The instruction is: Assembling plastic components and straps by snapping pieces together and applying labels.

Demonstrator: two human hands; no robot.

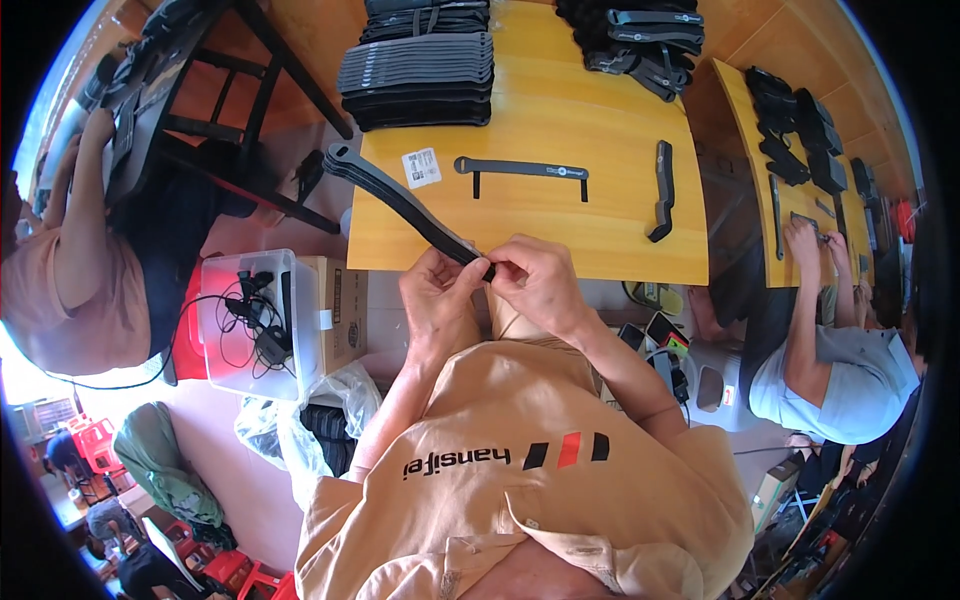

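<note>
A long grey-and-black strap [400, 203] slants from the table's left edge down to my hands, its slotted end pointing up and away. My left hand [438, 300] pinches it close to its near end. At that same end the fingers of my right hand [538, 287] are closed, touching the left fingertips. Just beyond lies another grey strap [520, 167] across the table [600, 225], with two short black strips [477, 186] below it. A dark folded strap [662, 190] rests at the right. A white printed label [421, 168] sits near the left edge.
Stacks of straps [415, 75] stand at the back left, and a looser pile [650, 45] at the back right. A clear bin [250, 320] with black cables and a cardboard box [340, 310] stand lower left. Co-workers sit at tables left and right [830, 370].
</note>
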